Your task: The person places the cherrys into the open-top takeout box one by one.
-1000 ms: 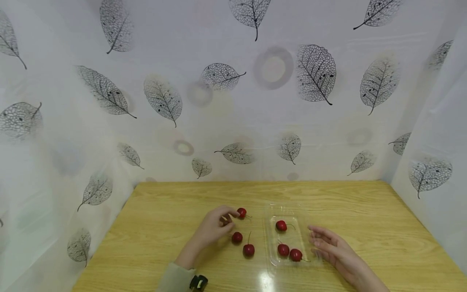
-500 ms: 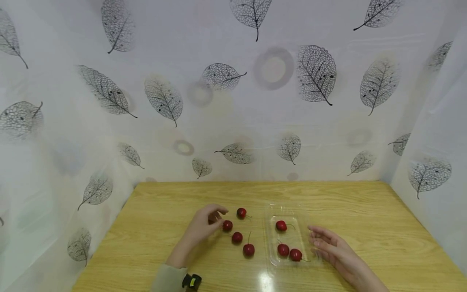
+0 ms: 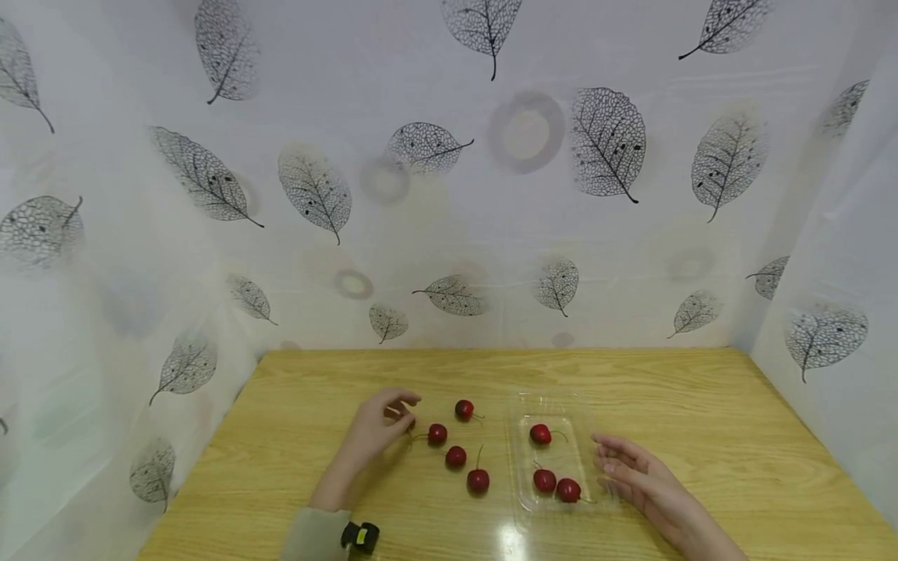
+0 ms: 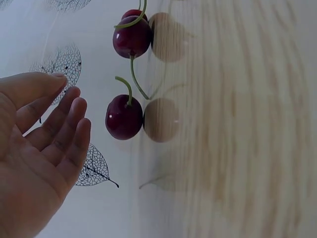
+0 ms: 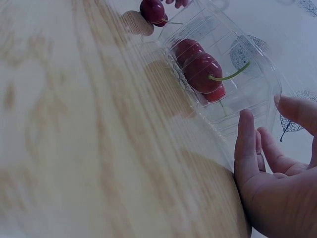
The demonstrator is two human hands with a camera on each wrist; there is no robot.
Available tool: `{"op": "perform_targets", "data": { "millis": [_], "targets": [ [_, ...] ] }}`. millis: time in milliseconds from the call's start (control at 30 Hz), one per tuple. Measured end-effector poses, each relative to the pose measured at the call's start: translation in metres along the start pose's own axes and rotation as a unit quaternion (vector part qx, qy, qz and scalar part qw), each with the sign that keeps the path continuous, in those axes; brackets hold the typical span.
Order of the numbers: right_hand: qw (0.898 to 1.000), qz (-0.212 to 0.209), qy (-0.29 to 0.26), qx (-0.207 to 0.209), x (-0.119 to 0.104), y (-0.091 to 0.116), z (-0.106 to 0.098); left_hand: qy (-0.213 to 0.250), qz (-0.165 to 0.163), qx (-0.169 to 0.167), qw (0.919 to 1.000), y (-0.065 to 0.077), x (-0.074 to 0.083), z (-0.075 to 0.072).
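Observation:
In the head view my left hand (image 3: pixel 375 428) is over the left side of the table, its fingers loosely bent. A dark red cherry (image 4: pixel 124 117) with a green stem stands just off its fingertips in the left wrist view; the hand mostly hides it in the head view. To the right lie a cherry (image 3: pixel 437 434) and several more, among them a back one (image 3: pixel 464 410) and a front one (image 3: pixel 479 481). My right hand (image 3: pixel 641 475) rests its relaxed fingers against the right side of a clear plastic box (image 3: pixel 519 467). Inside are 3 cherries, one being the back cherry (image 3: pixel 540 434).
The wooden table (image 3: pixel 737 436) ends at the back against a pale curtain (image 3: pixel 449 234) printed with leaves, which also hangs at both sides. A dark band (image 3: pixel 361 538) sits on the left wrist, by a light sleeve (image 3: pixel 316 534).
My left hand has moved left, away from the back cherry. Two cherries have come into view beside its fingers, the leftmost only partly. My right hand and the box have stayed put.

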State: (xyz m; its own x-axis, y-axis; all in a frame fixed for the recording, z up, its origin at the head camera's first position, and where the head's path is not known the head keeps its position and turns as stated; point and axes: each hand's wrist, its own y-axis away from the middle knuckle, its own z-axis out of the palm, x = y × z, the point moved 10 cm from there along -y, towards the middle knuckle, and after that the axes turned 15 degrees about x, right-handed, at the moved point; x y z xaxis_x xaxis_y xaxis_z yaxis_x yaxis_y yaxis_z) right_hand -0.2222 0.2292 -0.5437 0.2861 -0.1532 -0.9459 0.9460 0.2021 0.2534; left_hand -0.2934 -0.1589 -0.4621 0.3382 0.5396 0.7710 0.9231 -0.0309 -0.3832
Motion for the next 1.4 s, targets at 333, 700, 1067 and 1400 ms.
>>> {"op": "perform_targets", "data": {
  "millis": [333, 700, 1067, 1400],
  "targets": [
    [1.000, 0.003, 0.003, 0.005, 0.001, 0.001, -0.001, -0.017, -0.045, 0.011, 0.9988, 0.000, -0.014, -0.007],
    [1.000, 0.009, 0.012, 0.020, 0.001, 0.001, -0.004, -0.028, -0.065, 0.004, 0.9975, 0.001, -0.025, -0.010],
    [1.000, 0.005, 0.016, 0.020, 0.000, 0.001, -0.004, -0.030, -0.105, -0.041, 0.9932, 0.004, -0.046, -0.004],
    [0.999, 0.008, 0.022, 0.024, 0.001, 0.001, -0.003, -0.016, -0.098, -0.083, 0.9916, 0.004, -0.051, -0.001]
  ]
}}
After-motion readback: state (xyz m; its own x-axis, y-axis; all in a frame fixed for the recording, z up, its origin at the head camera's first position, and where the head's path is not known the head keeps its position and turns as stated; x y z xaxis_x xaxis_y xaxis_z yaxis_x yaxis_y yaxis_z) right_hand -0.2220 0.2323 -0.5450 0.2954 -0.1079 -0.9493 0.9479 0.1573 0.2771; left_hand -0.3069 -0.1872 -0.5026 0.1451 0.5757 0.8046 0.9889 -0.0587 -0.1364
